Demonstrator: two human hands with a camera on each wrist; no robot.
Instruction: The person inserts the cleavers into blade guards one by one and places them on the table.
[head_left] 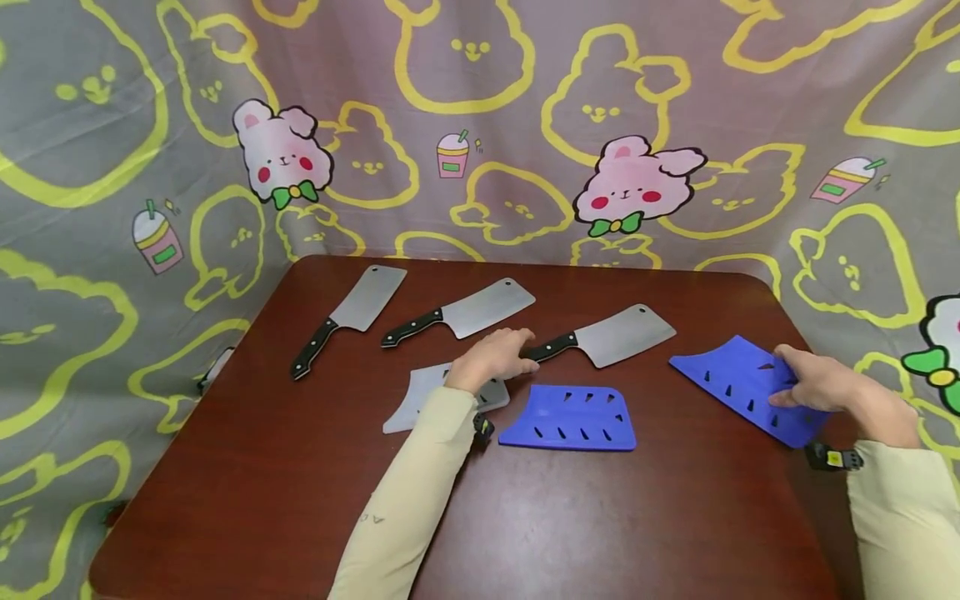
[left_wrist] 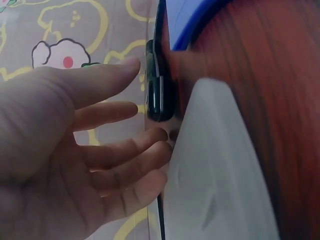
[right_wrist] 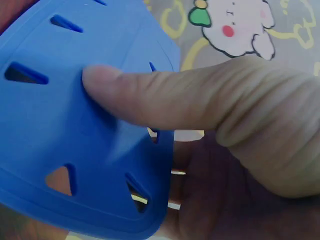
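My right hand (head_left: 840, 390) grips a blue slotted cleaver blade cover (head_left: 738, 379) above the table's right side, its thumb pressed on the face in the right wrist view. My left hand (head_left: 491, 360) hovers by the black handle (head_left: 557, 346) of the right-hand cleaver (head_left: 626, 335). In the left wrist view its fingers are loosely bent, with a gap between thumb and handle (left_wrist: 161, 95). Below that hand lies a whitish blade cover (head_left: 420, 398), partly hidden by the wrist. A second blue cover (head_left: 573, 421) lies flat in front of the right-hand cleaver.
Two more cleavers, one in the middle (head_left: 491, 308) and one on the left (head_left: 369, 297), lie toward the back of the brown table (head_left: 247, 483). A patterned curtain (head_left: 510, 75) hangs behind the table and along its sides.
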